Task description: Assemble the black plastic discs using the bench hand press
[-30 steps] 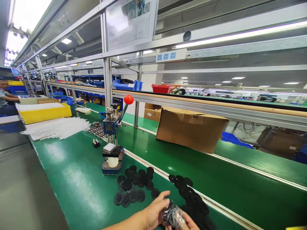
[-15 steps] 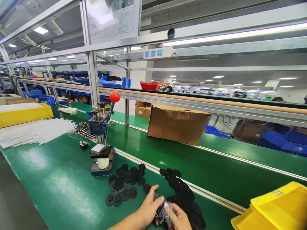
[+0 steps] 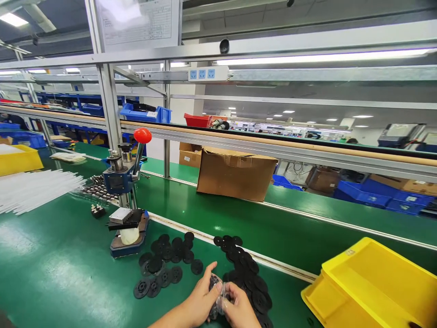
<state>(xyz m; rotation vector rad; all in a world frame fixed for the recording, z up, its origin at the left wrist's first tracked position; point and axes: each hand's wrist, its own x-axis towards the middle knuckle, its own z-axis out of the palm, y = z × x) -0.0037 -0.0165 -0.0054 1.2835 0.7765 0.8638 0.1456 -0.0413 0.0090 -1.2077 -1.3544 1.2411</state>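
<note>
My left hand (image 3: 201, 298) is closed around a clear plastic bag (image 3: 214, 310) with dark contents that I cannot make out. The fingers of my right hand (image 3: 239, 306) pinch the right side of the same bag. Black round discs (image 3: 247, 273) lie in an overlapping pile just beyond and to the right of my hands. More black discs (image 3: 165, 276) are spread over the green bench on the left, some showing a ribbed, spoked face.
A blue hand press (image 3: 126, 205) with a red ball lever stands at left. White strips (image 3: 37, 187) lie beyond it, near dark small parts (image 3: 99, 189). Stacked yellow bins (image 3: 375, 282) stand at right. A cardboard box (image 3: 235, 175) sits at the back under the rail.
The view has swung to the right, so the bench things appear further left and more of the yellow bins shows. Both hands still hold the bag, with my right fingers drawn closer to my left.
</note>
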